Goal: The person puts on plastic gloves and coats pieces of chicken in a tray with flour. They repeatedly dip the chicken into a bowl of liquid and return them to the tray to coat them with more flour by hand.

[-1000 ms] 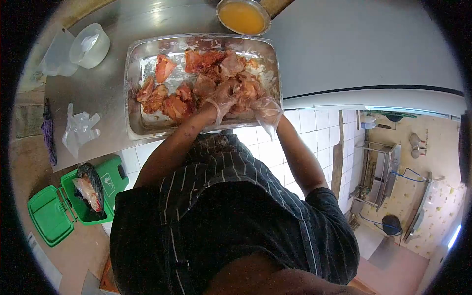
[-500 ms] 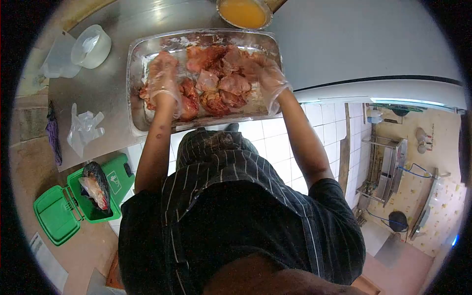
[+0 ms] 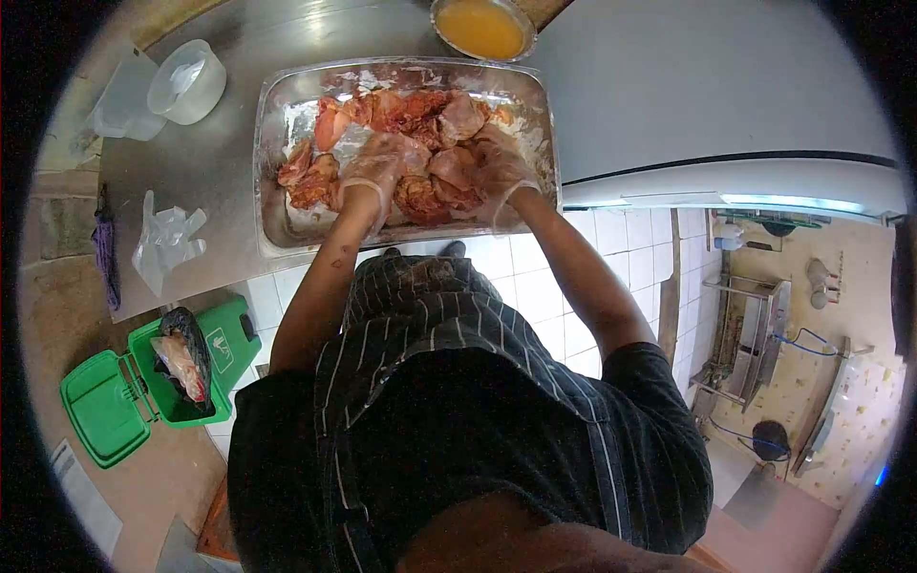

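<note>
Reddish, seasoned pieces of raw meat [image 3: 420, 198] lie in a rectangular metal tray [image 3: 272, 224] with white powder smeared on its bottom. Both hands wear clear plastic gloves. My left hand [image 3: 380, 164] is in the tray over the middle pieces, its fingertips against the meat and partly blurred. At the right side of the pile, my right hand [image 3: 499, 164] touches the meat, its fingers curved around the edge of the pieces. What either hand grips cannot be made out.
A bowl of orange liquid [image 3: 482, 29] stands behind the tray. White plastic tubs [image 3: 187, 84] and a clear plastic bag [image 3: 167, 241] lie on the steel table [image 3: 229, 191] at left. Below is an open green bin [image 3: 224, 349]; a large grey surface [image 3: 697, 86] is at right.
My left hand has moved right, from the left pieces to the middle of the tray, uncovering meat at left. My right hand has shifted slightly left and down.
</note>
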A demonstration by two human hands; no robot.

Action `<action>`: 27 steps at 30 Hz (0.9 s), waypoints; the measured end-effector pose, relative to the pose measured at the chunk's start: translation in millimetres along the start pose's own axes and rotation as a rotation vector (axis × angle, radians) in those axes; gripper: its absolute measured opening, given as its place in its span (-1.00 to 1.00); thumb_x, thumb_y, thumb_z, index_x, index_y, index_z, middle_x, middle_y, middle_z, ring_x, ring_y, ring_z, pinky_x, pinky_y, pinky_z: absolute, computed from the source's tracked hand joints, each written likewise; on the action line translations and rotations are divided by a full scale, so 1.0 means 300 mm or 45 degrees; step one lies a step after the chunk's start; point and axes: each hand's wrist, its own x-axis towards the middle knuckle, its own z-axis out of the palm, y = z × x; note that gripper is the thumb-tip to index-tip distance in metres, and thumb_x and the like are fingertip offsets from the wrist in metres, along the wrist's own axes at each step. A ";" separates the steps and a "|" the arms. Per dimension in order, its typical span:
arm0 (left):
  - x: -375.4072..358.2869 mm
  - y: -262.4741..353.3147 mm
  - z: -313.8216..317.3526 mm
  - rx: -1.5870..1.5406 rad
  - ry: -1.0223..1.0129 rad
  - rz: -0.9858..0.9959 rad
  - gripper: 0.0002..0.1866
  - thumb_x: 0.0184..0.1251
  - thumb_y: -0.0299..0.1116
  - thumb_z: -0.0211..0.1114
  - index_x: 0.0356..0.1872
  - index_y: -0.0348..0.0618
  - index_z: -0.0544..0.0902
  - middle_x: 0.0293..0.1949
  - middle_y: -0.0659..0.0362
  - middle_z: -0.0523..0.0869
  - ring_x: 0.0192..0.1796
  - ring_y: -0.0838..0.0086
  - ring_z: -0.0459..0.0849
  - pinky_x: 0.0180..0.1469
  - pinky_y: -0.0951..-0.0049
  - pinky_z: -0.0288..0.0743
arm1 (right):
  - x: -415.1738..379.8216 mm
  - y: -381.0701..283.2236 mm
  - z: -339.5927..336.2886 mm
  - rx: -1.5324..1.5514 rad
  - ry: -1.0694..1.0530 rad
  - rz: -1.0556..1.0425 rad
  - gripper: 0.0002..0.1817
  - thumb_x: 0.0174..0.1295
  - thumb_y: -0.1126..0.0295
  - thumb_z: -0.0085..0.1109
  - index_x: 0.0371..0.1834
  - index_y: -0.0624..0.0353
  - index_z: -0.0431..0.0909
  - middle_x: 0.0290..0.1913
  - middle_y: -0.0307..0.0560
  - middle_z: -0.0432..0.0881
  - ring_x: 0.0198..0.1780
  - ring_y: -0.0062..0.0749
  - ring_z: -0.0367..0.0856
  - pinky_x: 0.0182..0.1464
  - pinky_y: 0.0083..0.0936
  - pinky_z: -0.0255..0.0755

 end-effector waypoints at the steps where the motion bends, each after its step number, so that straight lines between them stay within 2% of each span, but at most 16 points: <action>1: 0.030 0.038 0.019 -0.588 -0.157 -0.446 -0.70 0.37 -0.23 0.05 0.03 -0.10 0.51 0.04 0.06 0.54 0.14 0.18 0.46 0.21 0.23 0.28 | -0.011 -0.021 -0.007 -0.003 -0.002 0.005 -0.26 -0.07 -0.08 0.32 0.18 0.05 0.41 0.08 0.11 0.53 0.09 -0.12 0.50 0.15 -0.34 0.35; 3: 0.103 0.112 -0.065 -0.652 -0.335 -0.459 -0.66 0.34 -0.19 0.03 0.05 -0.06 0.51 0.07 0.02 0.51 0.17 0.19 0.45 0.22 0.24 0.28 | -0.018 -0.060 -0.001 -0.384 -0.477 0.212 -0.41 0.05 -0.01 0.24 0.13 0.04 0.47 0.12 0.02 0.51 0.12 -0.16 0.47 0.18 -0.27 0.33; 4: 0.124 0.131 -0.096 -0.706 -0.515 -0.474 -0.63 0.31 -0.15 0.02 0.07 -0.03 0.51 0.11 -0.02 0.49 0.19 0.20 0.44 0.22 0.25 0.29 | -0.012 -0.106 -0.025 -0.390 -0.478 0.215 -0.41 0.05 -0.01 0.24 0.13 0.04 0.47 0.12 0.02 0.51 0.12 -0.16 0.47 0.18 -0.27 0.33; 6: 0.132 0.155 -0.048 -0.570 -0.408 -0.303 -0.70 0.29 -0.19 0.04 -0.06 -0.07 0.56 -0.11 -0.07 0.62 0.01 0.11 0.57 0.08 0.17 0.39 | 0.009 -0.198 -0.093 -0.244 -0.702 0.427 -0.48 0.10 0.04 0.19 0.10 0.03 0.52 0.21 -0.09 0.45 0.20 -0.20 0.40 0.26 -0.20 0.27; 7: 0.132 0.162 -0.030 -0.493 -0.525 -0.163 -0.72 0.31 -0.19 0.03 -0.13 -0.11 0.57 -0.15 -0.08 0.62 -0.05 0.08 0.59 0.01 0.14 0.41 | -0.026 -0.130 -0.053 -0.254 -0.701 0.425 -0.48 0.10 0.04 0.19 0.10 0.03 0.52 0.21 -0.09 0.45 0.20 -0.20 0.40 0.26 -0.20 0.27; 9: 0.175 0.212 -0.055 -0.174 -0.817 0.071 -0.75 0.27 -0.29 0.05 -0.18 -0.21 0.59 -0.19 -0.13 0.64 -0.13 0.05 0.64 -0.09 0.08 0.47 | -0.150 0.070 0.049 0.885 -0.038 0.092 -0.56 0.13 0.06 0.17 0.02 0.03 0.57 0.12 -0.05 0.53 0.12 -0.14 0.48 0.20 -0.21 0.33; 10: 0.167 0.217 -0.036 -0.178 -0.814 0.061 -0.75 0.27 -0.29 0.05 -0.18 -0.21 0.59 -0.19 -0.13 0.64 -0.13 0.05 0.64 -0.09 0.08 0.47 | -0.172 0.086 -0.013 0.883 -0.048 0.088 -0.56 0.13 0.06 0.17 0.02 0.03 0.57 0.12 -0.05 0.53 0.12 -0.14 0.48 0.20 -0.21 0.33; 12: 0.122 0.233 0.034 0.112 -0.739 0.402 -0.67 0.24 -0.32 0.07 -0.05 -0.30 0.55 -0.11 -0.18 0.63 -0.11 0.09 0.66 -0.06 0.12 0.50 | -0.205 0.028 -0.181 -0.660 -0.308 -0.027 -0.61 0.17 0.10 0.11 -0.01 0.04 0.58 -0.04 0.00 0.63 -0.02 -0.11 0.57 0.13 -0.30 0.39; 13: 0.118 0.243 0.063 0.104 -0.741 0.391 -0.67 0.24 -0.32 0.07 -0.05 -0.30 0.55 -0.11 -0.18 0.63 -0.11 0.09 0.66 -0.06 0.12 0.50 | -0.199 -0.026 -0.227 -0.660 -0.320 -0.035 -0.61 0.17 0.10 0.11 -0.01 0.04 0.58 -0.04 0.00 0.63 -0.02 -0.11 0.57 0.13 -0.30 0.39; 15: 0.150 0.264 0.088 0.288 -0.924 0.398 -0.57 0.27 -0.39 0.02 0.16 -0.29 0.44 -0.10 -0.14 0.66 -0.03 0.19 0.66 -0.05 0.19 0.54 | -0.182 -0.104 -0.285 -0.261 -0.176 0.698 -0.67 0.18 0.15 0.10 -0.05 0.01 0.60 -0.18 0.02 0.66 -0.11 -0.10 0.62 0.07 -0.34 0.43; 16: 0.161 0.274 0.080 0.292 -0.923 0.403 -0.57 0.27 -0.39 0.02 0.16 -0.29 0.44 -0.10 -0.14 0.66 -0.03 0.19 0.66 -0.05 0.19 0.54 | -0.174 -0.105 -0.272 -0.259 -0.170 0.701 -0.67 0.18 0.15 0.10 -0.05 0.01 0.60 -0.18 0.02 0.66 -0.11 -0.10 0.62 0.07 -0.34 0.43; 18: 0.199 0.298 0.006 -0.323 -1.129 -0.333 -0.61 0.28 -0.37 0.02 0.09 -0.32 0.51 0.03 -0.10 0.61 0.03 0.20 0.64 0.00 0.17 0.52 | -0.141 -0.085 -0.222 -0.284 -0.512 0.519 -0.56 0.26 0.08 -0.02 0.08 0.10 0.48 0.00 -0.05 0.61 0.04 -0.21 0.54 0.14 -0.35 0.37; 22: 0.177 0.310 0.142 -0.149 -0.880 -0.216 -0.60 0.32 -0.19 -0.01 0.00 -0.25 0.57 0.00 -0.13 0.62 0.02 0.06 0.62 0.06 0.12 0.46 | -0.106 0.056 0.030 -0.944 -0.808 -0.009 -0.53 0.29 0.06 -0.10 0.11 0.16 0.46 0.09 -0.04 0.56 0.13 -0.15 0.48 0.19 -0.35 0.32; 24: 0.228 0.316 -0.001 -0.340 -1.064 -0.256 -0.54 0.29 -0.06 0.05 -0.08 -0.28 0.61 -0.02 -0.12 0.63 0.02 0.06 0.62 0.07 0.12 0.44 | -0.077 0.049 0.117 0.461 0.162 0.305 -0.37 -0.03 0.39 0.39 0.12 0.24 0.30 -0.03 -0.01 0.58 -0.01 -0.27 0.56 0.02 -0.44 0.49; 25: 0.224 0.302 0.020 -0.329 -1.062 -0.253 -0.54 0.29 -0.06 0.05 -0.08 -0.28 0.61 -0.02 -0.12 0.63 0.02 0.06 0.62 0.07 0.12 0.44 | -0.054 0.036 0.131 0.672 0.243 0.849 -0.16 -0.19 0.51 0.47 0.19 0.19 0.13 0.01 -0.02 0.52 0.04 -0.34 0.51 0.02 -0.48 0.49; 27: 0.239 0.258 0.059 -0.356 -1.063 -0.226 -0.47 0.24 0.05 0.10 -0.10 -0.29 0.59 -0.05 -0.12 0.64 0.01 0.07 0.61 0.07 0.13 0.43 | -0.024 0.068 0.133 0.729 0.343 0.682 -0.19 -0.16 0.46 0.46 0.18 0.20 0.18 0.06 -0.02 0.50 0.04 -0.32 0.51 0.03 -0.48 0.48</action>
